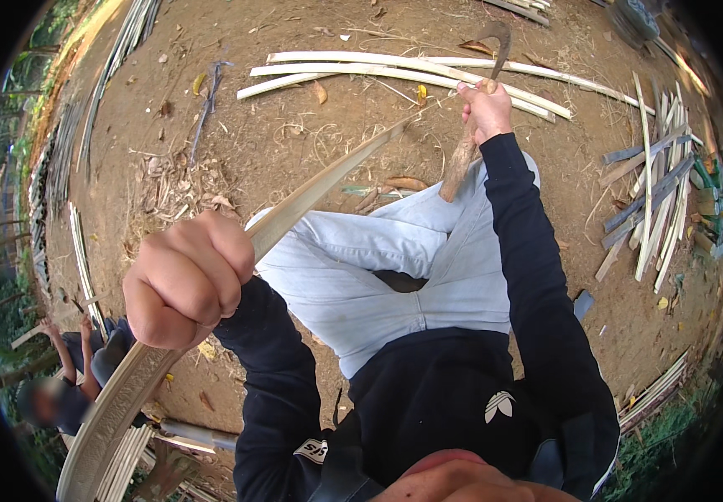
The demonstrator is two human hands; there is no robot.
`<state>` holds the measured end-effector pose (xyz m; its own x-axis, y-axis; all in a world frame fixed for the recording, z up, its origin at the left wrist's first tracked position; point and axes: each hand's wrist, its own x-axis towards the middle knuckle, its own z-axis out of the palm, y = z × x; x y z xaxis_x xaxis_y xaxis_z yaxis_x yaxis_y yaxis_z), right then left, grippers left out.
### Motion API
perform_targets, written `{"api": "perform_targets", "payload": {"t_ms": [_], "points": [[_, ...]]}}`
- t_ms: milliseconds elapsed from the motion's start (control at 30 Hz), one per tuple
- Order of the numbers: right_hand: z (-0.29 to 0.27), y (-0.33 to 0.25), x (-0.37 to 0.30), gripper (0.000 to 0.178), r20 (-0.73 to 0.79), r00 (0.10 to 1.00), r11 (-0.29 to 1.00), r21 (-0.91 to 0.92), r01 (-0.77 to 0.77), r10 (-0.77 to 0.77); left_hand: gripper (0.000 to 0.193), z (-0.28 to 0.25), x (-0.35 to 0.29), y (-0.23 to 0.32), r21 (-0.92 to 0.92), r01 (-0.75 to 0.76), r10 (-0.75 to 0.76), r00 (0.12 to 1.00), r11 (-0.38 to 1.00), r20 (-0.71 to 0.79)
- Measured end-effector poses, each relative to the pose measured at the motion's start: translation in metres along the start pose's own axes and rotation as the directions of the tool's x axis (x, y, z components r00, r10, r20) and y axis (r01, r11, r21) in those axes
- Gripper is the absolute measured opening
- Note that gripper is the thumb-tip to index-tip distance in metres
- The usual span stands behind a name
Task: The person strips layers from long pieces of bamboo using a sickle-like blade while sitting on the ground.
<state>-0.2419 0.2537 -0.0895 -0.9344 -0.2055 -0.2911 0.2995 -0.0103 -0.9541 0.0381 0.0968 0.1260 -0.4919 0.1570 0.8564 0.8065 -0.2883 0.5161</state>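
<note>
My left hand (190,280) is wrapped in a fist round a long pale wooden strip (328,184), held up near the camera. The strip runs from the lower left, where its broad end shows a rough, patterned face, to a narrow-looking far end over the ground. My right hand (488,110) grips a sickle (499,46) by its wooden handle (459,167), out beyond my knees. Its dark hooked blade points away from me, and the handle's butt hangs over my light blue trousers (353,243). Blade and strip are apart.
Long pale strips (411,71) lie on the dirt ahead. At the right is a heap of strips and dark slats (658,184). Dry shavings and leaves (181,184) litter the ground at left. Another person (68,393) sits at the lower left, near more strips (123,460).
</note>
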Motion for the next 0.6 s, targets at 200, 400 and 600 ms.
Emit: {"api": "perform_targets", "payload": {"t_ms": [200, 400, 600], "points": [[-0.085, -0.026, 0.052, 0.024, -0.172, 0.981, 0.982, 0.146, 0.118, -0.092, 0.037, -0.004, -0.006, 0.003, -0.016, -0.01, 0.009, 1.0, 1.0, -0.017], [-0.058, -0.041, -0.006, 0.025, 0.231, 0.966, 0.979, -0.192, -0.07, 0.114, 0.047, 0.023, 0.002, 0.003, -0.064, 0.066, -0.06, 0.993, 0.996, 0.097], [0.0, 0.018, -0.07, 0.027, 0.546, 0.806, 0.971, -0.185, -0.15, 0.228, 0.054, 0.047, -0.004, -0.016, -0.127, 0.132, -0.11, 0.979, 0.983, 0.17]]}}
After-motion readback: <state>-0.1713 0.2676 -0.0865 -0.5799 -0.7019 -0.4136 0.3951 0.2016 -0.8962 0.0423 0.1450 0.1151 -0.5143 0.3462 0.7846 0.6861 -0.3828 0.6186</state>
